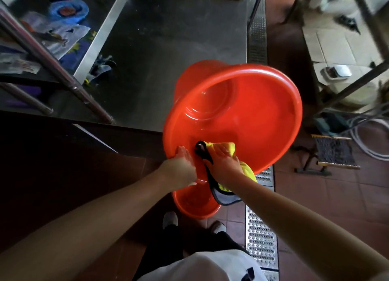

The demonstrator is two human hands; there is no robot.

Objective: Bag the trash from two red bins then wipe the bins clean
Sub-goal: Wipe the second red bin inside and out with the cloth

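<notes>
Red bin (242, 112) emptied and tilted over the tiled floor, mid-wipe — left hand (183, 165) gripping its near rim, right hand (223, 163) flat on a yellow cloth (227, 147) inside — second bin (195, 205) waiting below, seemingly empty.

Glossy red plastic bin (252, 112), soft yellow cloth (227, 147), perforated metal grating (260, 238)

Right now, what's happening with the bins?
A person is wiping a red bin tilted toward them. The left hand grips its near rim, while the right hand presses a yellow cloth against the inside wall. The bin looks empty inside. A second red bin stands on the floor below, near the person's feet.
</notes>
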